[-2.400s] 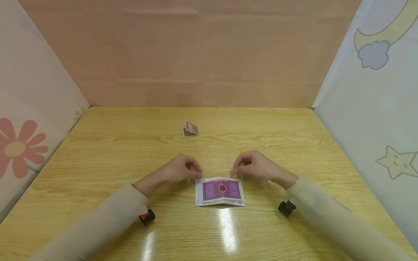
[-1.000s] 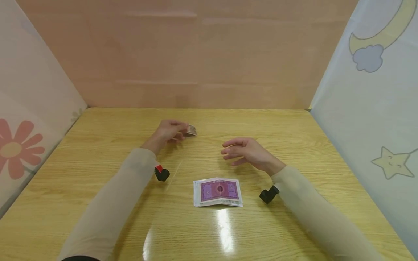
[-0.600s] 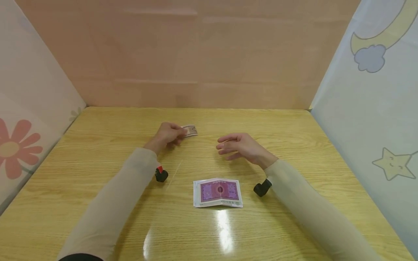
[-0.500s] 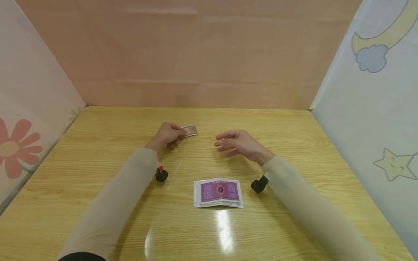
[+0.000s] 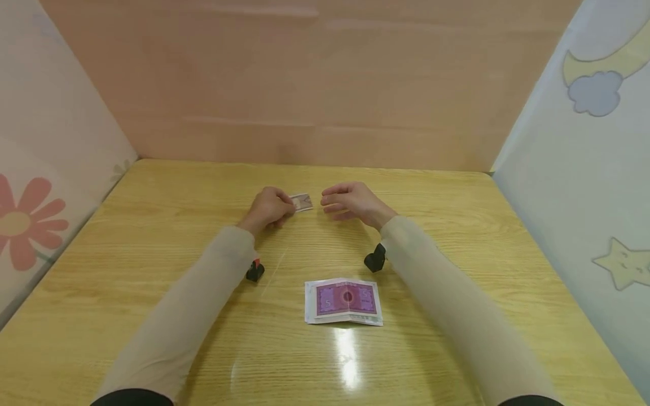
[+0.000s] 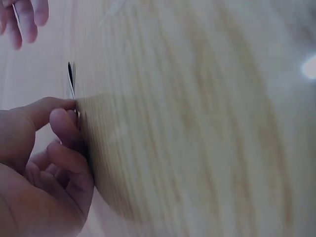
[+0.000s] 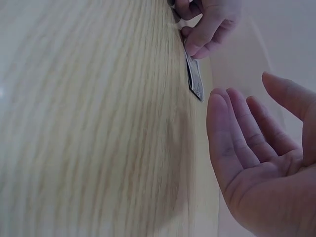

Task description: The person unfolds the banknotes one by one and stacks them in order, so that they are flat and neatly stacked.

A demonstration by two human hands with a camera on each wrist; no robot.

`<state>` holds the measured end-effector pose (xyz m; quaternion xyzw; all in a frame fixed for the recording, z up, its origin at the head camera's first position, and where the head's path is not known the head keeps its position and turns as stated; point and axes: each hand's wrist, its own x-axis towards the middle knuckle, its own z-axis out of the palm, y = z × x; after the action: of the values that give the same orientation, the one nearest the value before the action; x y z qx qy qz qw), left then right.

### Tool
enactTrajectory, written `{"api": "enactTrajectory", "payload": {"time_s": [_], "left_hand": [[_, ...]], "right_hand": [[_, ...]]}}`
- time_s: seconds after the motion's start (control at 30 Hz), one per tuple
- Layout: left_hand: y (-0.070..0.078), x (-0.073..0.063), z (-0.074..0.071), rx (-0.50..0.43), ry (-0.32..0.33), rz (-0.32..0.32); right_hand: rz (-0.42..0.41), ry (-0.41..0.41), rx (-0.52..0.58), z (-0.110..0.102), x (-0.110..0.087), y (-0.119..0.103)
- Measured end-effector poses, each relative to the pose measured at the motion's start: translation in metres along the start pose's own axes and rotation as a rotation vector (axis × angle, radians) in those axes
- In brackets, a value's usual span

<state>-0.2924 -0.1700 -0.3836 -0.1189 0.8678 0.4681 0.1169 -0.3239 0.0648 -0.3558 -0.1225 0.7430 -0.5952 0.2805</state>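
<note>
My left hand [image 5: 270, 207] pinches one end of a small brown folded banknote [image 5: 303, 202] near the far side of the table. In the right wrist view the two layers of the banknote [image 7: 194, 79] part a little at its free end. My right hand [image 5: 355, 202] is just to the right of that free end, its fingers extended and thumb apart, holding nothing. Nearer to me lies a small pile of banknotes [image 5: 347, 300], a purple one marked 5 on top, creased down the middle and slightly raised there.
The wooden table [image 5: 152, 270] runs back to a plain orange-brown wall [image 5: 315, 84]. Printed side walls stand left and right, with a flower [image 5: 30, 223] and a star [image 5: 624, 262]. Black wrist cameras [image 5: 376, 258] hang under both sleeves.
My left hand left the pile, reached the brown banknote and pressed its raised fold down. My right hand moved away from the pile, forward and leftward toward the banknote's free end.
</note>
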Motion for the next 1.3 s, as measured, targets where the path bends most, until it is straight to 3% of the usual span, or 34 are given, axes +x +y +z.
{"api": "enactTrajectory", "payload": {"time_s": [0.43,0.7,0.97,1.3], "left_hand": [[0.001,0.0,0.006,0.013,-0.037,0.065],[0.004,-0.002,0.015,0.015,-0.032,0.059],[0.005,-0.002,0.016,0.036,-0.035,0.038],[0.003,-0.003,0.018,0.036,-0.024,0.031]], "right_hand": [[0.114,0.076,-0.034,0.002,0.028,-0.003],[0.186,0.111,-0.04,0.006,0.036,0.001],[0.208,0.142,-0.152,0.011,0.038,-0.002],[0.167,0.175,-0.167,0.02,0.04,-0.001]]}}
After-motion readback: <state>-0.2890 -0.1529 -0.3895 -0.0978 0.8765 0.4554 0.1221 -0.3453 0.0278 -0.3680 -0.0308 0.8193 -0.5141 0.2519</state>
